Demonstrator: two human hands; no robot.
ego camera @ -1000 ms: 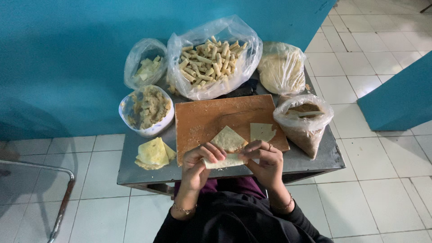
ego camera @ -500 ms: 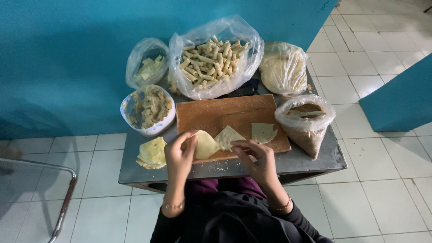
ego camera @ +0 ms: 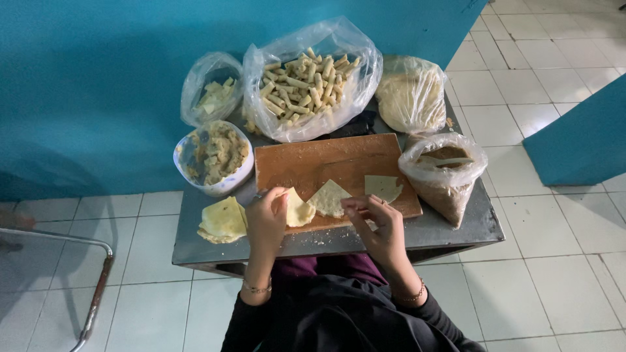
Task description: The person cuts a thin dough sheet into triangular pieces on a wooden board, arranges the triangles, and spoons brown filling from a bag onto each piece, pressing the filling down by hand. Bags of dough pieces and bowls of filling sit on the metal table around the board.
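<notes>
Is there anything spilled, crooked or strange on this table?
Nothing serious stands out. Pale crumbs are scattered on the grey table along the front edge of the wooden board. The three thin wrappers on the board lie at different angles, not in a row. All the bags stand upright.

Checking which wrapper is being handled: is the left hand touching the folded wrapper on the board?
Touching. The head view shows the left hand with its fingertips on the folded wrapper lying on the wooden board.

My sleeves: black, pushed up past both wrists.
My left wrist: thin beaded bracelet.
My right wrist: thin bracelet too.
My lap: dark purple cloth.
</notes>
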